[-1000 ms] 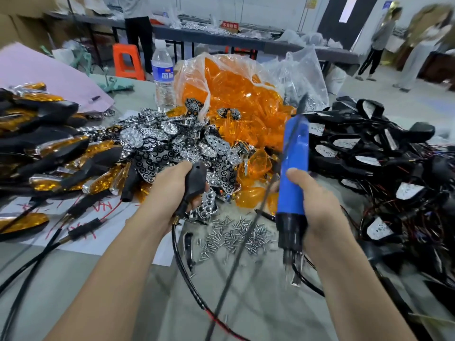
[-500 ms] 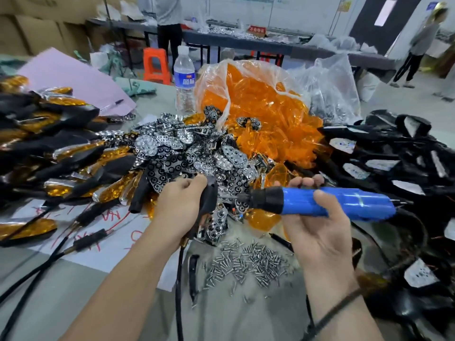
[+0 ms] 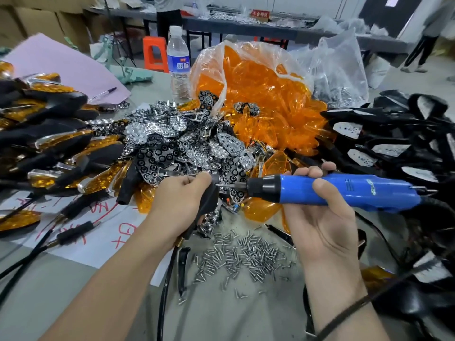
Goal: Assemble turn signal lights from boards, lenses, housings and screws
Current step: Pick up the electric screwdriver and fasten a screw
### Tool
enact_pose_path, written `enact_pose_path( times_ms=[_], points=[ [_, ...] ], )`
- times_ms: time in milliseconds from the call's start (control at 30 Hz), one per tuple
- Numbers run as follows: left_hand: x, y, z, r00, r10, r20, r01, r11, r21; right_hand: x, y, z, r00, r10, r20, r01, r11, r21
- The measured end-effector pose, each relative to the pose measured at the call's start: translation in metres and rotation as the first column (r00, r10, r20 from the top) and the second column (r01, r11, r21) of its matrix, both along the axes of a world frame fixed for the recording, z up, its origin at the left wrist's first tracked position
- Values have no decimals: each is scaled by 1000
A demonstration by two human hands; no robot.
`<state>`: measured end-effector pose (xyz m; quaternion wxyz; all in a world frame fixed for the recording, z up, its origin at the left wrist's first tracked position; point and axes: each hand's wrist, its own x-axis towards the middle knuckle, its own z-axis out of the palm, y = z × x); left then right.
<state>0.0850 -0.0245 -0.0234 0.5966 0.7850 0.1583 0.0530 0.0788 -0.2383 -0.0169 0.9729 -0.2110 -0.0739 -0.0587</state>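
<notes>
The housing (image 3: 209,201) being worked on is a small black moulded shell with a matte skin. A slim stalk with a brass collar runs from its lower end, and a black cable trails from that toward 6 o'clock across the grey tabletop (image 3: 221,318). The left hand (image 3: 178,206) has its fingers curled round the shell, with the thumb lying over its top edge, so most of the shell is hidden.

The right hand (image 3: 320,220) is turned palm up. Its fingers wrap a blue electric screwdriver (image 3: 349,190) and its thumb is pressed on the near side of the barrel. The tool lies level with its black nose toward 9 o'clock, and the thin bit meets the housing just beside the left thumb.

Loose silver screws (image 3: 243,257) are scattered on the tabletop at 6 o'clock from the two hands. At 12 o'clock from the hands is a heap of chrome and black reflector boards (image 3: 187,143). Behind it, a clear bag spills orange lenses (image 3: 263,94). More black housings with wires (image 3: 394,136) are piled at 3 o'clock, and finished amber-faced lights (image 3: 49,143) are stacked at 9 o'clock. A water bottle (image 3: 177,62) stands upright at 12 o'clock, beyond the boards.
</notes>
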Motion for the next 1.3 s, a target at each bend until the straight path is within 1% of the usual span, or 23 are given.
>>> enact_pose_path(
  times_ms=[100, 167, 267, 333, 433, 500, 567, 667, 733, 833, 933, 1000, 1133, 1233, 1300],
  points=[
    [-1, -4, -6, 999, 18, 28, -20, 998, 62, -2, -1, 0, 1000, -3, 10, 3, 999, -43],
    [-1, -6, -8, 999, 23, 48, -28, 992, 120, -3, 0, 1, 999, -3, 44, 7, 996, -88],
    [-1, -6, -6, 992, 37, 120, -69, 957, 280, -5, 4, 3, 990, 16, 142, 12, 981, -193],
    [-3, -4, -3, 988, 44, 149, -92, 939, 330, -7, 9, 5, 972, 69, 224, -12, 969, -245],
    [-8, -1, -1, 988, 56, 146, -104, 933, 345, -12, 14, 8, 929, 142, 340, -28, 947, -319],
    [-10, -1, -2, 988, 67, 142, -107, 948, 300, -15, 15, 9, 899, 178, 400, -24, 933, -360],
    [-10, -2, -2, 988, 75, 136, -110, 954, 279, -16, 15, 9, 874, 206, 440, -11, 914, -405],
    [-9, -3, -1, 989, 72, 132, -109, 948, 298, -18, 16, 8, 840, 230, 492, 42, 875, -482],
    [-10, -3, -1, 986, 84, 142, -123, 948, 293, -19, 16, 7, 836, 227, 500, 45, 879, -475],
    [-13, -5, -1, 978, 110, 177, -161, 938, 308, -23, 16, 6, 867, 190, 461, 17, 913, -408],
    [-14, -8, -1, 962, 163, 219, -223, 932, 284, -27, 21, 5, 917, 97, 388, 37, 945, -324],
    [-13, -8, -2, 952, 206, 228, -260, 935, 241, -27, 24, 4, 946, 40, 321, 45, 967, -251],
    [-16, -9, -2, 950, 237, 202, -254, 965, 66, -23, 23, 2, 950, 83, 301, -25, 981, -192],
    [-18, -5, 1, 951, 233, 204, -246, 968, 41, -24, 23, -1, 953, 105, 285, -63, 986, -153],
    [-17, -4, 2, 949, 229, 215, -243, 969, 44, -24, 22, -2, 955, 105, 279, -62, 985, -158]
  ],
)
